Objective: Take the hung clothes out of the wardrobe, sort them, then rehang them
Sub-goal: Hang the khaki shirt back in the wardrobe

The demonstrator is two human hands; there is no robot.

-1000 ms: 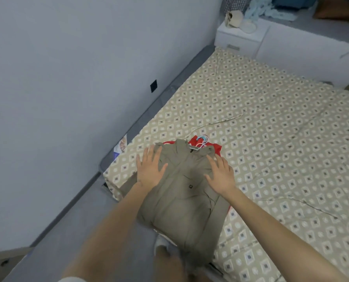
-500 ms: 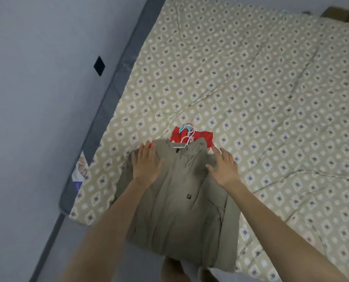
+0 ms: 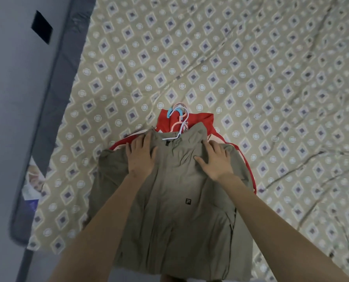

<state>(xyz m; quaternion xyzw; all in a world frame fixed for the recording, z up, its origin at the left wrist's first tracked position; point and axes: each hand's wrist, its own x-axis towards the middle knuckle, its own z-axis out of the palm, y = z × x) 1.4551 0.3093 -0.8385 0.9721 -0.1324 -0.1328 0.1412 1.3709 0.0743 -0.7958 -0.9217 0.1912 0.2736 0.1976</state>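
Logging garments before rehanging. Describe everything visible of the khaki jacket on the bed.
The khaki jacket is thin woven-looking fabric with a stand collar and a small black logo on the chest. It lies front up on the patterned bed cover, over a red garment, with a pale hanger in its collar. The left hand and right hand press flat on its shoulders.

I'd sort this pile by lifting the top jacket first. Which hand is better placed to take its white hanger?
Left, probably. The left hand lies flat, fingertips at the collar of the khaki jacket, nearest the exposed arm of the white hanger. The right hand rests farther out on the shoulder.
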